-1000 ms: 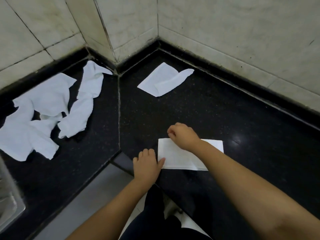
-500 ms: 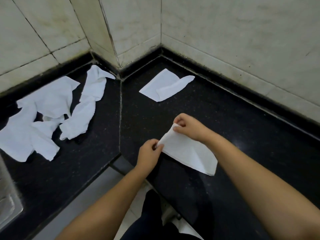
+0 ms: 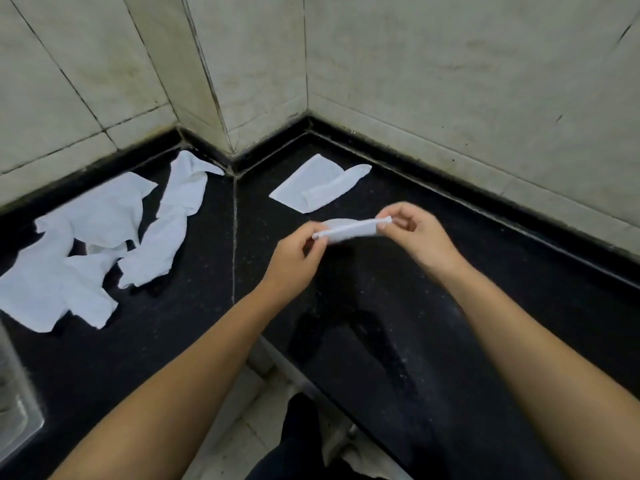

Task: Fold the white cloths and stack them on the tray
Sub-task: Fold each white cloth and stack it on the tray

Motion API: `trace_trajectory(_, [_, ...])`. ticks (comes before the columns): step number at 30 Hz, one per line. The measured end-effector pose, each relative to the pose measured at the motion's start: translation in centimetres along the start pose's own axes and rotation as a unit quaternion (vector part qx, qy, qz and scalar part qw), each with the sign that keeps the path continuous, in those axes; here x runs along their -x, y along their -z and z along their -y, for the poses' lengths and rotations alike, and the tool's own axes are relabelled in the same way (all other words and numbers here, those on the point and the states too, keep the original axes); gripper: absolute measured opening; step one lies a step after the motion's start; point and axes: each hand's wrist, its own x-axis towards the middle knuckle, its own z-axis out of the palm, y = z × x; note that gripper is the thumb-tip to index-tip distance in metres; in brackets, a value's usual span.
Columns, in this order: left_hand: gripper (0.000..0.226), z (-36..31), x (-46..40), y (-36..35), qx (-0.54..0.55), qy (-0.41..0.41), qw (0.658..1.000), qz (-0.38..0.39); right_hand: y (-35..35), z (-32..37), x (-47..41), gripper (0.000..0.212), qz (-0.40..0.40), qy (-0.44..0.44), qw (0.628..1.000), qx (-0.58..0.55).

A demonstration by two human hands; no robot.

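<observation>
A folded white cloth [image 3: 351, 231] hangs in the air above the black counter, seen nearly edge-on. My left hand [image 3: 294, 258] pinches its left end and my right hand [image 3: 417, 237] pinches its right end. Another partly folded white cloth [image 3: 311, 188] lies flat near the back corner, just beyond my hands. Several crumpled white cloths [image 3: 93, 244] are spread over the left part of the counter. No tray is recognisable in view.
The black stone counter [image 3: 450, 323] bends around a tiled wall corner [image 3: 221, 109]. A steel sink edge [image 3: 17, 403] shows at the far left. The counter's front edge and the floor lie below my arms.
The folded cloth lay flat on the counter under my hands a second ago. Both hands have picked it up by its ends and raised it away from me.
</observation>
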Motion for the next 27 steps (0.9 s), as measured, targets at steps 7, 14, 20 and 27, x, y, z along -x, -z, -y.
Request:
trace_trajectory(7, [0.013, 6.7, 7.8, -1.1, -0.063, 0.136, 0.948, 0.281, -3.3, -9.3, 8.3, 0.015, 0.143, -0.157, 0.974, 0.077])
trace_trajectory(14, [0.021, 8.1, 4.4, -1.5, -0.078, 0.164, 0.944, 0.277, -3.5, -10.5, 5.2, 0.012, 0.114, -0.194, 0.969, 0.102])
trace_trajectory(20, [0.026, 9.0, -1.6, -3.0, -0.135, 0.193, 0.953, 0.191, -4.3, -10.5, -1.0, 0.009, 0.014, -0.212, 0.964, 0.160])
trace_trajectory(27, [0.012, 10.7, -3.4, -4.8, -0.210, 0.191, 0.944, 0.168, -5.3, -12.2, -3.0, 0.013, -0.028, -0.223, 0.952, 0.209])
